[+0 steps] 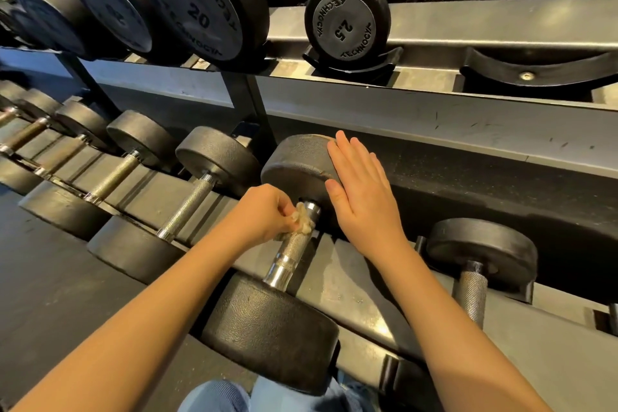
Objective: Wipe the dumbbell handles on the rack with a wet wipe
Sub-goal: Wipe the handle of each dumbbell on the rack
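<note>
The crumpled wet wipe [303, 218] is pinched by the left hand [264, 214] onto the dumbbell handle [291, 249] between the hands, while the far head [297, 164] is pressed, presumably against rolling, by the flat, straight-fingered right hand [363, 201].

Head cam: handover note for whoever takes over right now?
Left hand pinches the crumpled wipe against the far end of the middle dumbbell's handle, on the lower shelf.
Right hand lies flat and open on that dumbbell's far head.
Done: cannot tell which handles are already wiped.
Left: the rest of this handle, then the neighbouring handles.
</note>
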{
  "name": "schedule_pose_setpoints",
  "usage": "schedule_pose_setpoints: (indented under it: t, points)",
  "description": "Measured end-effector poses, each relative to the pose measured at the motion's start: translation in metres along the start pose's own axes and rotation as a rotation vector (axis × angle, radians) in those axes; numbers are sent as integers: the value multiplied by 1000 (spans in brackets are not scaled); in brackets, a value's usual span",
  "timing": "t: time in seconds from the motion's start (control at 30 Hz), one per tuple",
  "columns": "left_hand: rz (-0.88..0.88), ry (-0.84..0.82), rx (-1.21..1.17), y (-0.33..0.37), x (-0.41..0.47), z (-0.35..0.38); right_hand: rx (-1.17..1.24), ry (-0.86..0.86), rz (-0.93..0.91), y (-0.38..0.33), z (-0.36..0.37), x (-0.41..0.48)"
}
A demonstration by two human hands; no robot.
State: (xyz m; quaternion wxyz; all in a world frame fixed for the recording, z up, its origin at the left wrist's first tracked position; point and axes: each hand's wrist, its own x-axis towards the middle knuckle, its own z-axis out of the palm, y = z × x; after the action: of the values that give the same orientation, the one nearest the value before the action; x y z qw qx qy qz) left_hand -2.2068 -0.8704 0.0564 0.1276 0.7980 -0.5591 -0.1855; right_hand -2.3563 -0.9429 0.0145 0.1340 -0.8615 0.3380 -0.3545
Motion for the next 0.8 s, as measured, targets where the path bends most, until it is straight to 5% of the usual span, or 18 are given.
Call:
schedule_pose_setpoints:
  t: [0.2, 0.47, 0.7, 0.8]
  points:
    - [-34, -238, 89, -18, -20, -4, 1, 8, -4, 3, 1, -2]
    - [-57, 17, -12, 5, 2, 0, -10, 8, -5, 4, 3, -2]
    - [-94, -346, 165, -13, -25, -9, -8, 34, -17, 4, 2, -1]
    - [-103, -334, 161, -11, -27, -10, 22, 59, 19, 1, 5, -3]
